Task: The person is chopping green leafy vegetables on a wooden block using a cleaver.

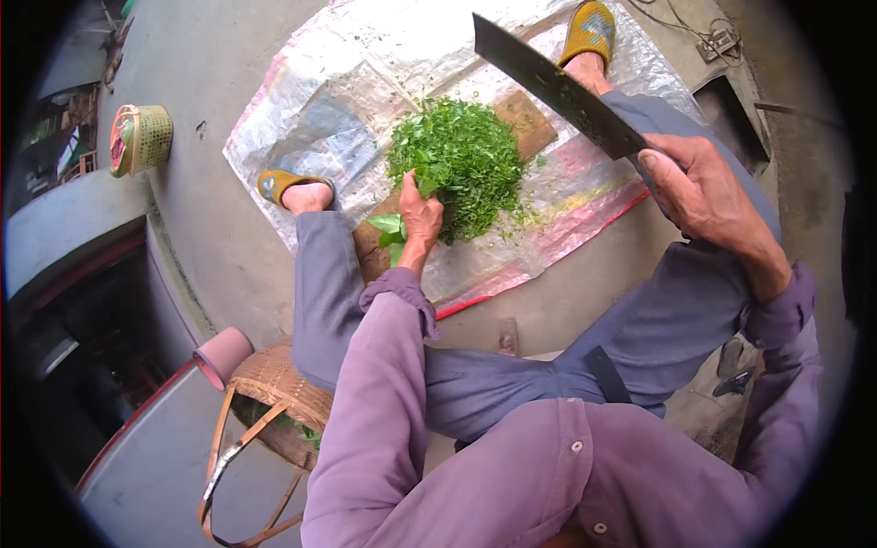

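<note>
My right hand (pixel 706 188) is closed around the handle of a broad dark cleaver (pixel 558 82). The blade is raised above the right knee, pointing up and left, with green bits stuck to it. My left hand (pixel 419 216) grips a bunch of green leaves (pixel 389 231), whose broad leaves stick out on both sides of the fist. That fist is at the left edge of a heap of chopped greens (pixel 466 161). Under the heap lies a wooden board (pixel 526 123), mostly covered, with its two ends showing.
A plastic woven sheet (pixel 479 274) lies beneath the board, with my slippered feet on it. Left of my leg, a tipped wicker basket (pixel 284 383) holds greens beside a pink bucket (pixel 225 356). A smaller basket (pixel 147 139) stands far left. A power strip (pixel 718 44) lies upper right.
</note>
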Available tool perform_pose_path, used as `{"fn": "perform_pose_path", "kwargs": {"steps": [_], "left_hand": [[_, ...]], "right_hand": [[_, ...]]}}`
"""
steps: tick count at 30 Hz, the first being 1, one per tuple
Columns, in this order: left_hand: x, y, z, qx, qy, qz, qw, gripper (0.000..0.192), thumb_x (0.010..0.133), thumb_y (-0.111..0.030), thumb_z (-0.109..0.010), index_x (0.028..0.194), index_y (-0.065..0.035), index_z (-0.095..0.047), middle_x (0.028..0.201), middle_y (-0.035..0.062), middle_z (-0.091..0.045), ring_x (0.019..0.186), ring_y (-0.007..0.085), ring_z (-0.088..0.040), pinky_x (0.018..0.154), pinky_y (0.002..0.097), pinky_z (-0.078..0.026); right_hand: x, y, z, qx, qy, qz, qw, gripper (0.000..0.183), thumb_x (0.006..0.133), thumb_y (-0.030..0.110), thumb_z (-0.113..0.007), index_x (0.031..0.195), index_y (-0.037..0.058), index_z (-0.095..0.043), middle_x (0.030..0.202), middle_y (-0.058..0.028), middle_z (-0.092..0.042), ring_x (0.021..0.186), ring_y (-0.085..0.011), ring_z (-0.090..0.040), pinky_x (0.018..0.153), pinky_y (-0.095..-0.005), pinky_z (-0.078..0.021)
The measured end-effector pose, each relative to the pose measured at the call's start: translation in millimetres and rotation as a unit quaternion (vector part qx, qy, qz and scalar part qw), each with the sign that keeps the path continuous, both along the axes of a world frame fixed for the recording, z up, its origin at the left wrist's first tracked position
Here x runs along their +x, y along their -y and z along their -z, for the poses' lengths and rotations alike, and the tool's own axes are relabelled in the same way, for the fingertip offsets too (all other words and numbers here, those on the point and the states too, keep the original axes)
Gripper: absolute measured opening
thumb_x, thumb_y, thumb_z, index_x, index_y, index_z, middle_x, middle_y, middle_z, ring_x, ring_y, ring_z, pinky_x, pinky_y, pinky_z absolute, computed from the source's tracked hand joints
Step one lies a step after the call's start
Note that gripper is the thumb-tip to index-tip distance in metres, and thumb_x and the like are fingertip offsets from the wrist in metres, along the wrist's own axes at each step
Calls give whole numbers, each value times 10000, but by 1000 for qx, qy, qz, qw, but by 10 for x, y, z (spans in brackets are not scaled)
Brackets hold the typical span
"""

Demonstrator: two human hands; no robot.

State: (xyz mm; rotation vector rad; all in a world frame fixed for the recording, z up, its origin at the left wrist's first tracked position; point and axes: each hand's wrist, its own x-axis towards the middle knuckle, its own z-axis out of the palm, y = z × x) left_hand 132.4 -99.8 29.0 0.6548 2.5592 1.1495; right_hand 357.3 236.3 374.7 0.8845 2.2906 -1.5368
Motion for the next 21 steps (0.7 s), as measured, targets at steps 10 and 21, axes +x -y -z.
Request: {"fn": "perform_pose_path", "kwargs": {"steps": [10,21], "left_hand": [[-1264,-392,-81,-164,52,265,949,615,843,52,-678,1448,-48,-626,1397,336,-650,1402,474,-566,1149,478,-495],[-1272,-406,187,-91,22,257,962,454,847,6,-710,1300,-27,-735,1347,214,-736,1194,407,-729,1036,485,-588]], "right_hand": [[-181,31,-1,-198,32,77,977,393,1197,320,-526,898,68,-570,685,52,-499,488,-42,-472,423,-254,-392],[-291,95,-24,-193,49,91,976,359,1192,303,-538,941,53,-601,682,44,-509,476,-50,-488,414,-258,-393]]}}
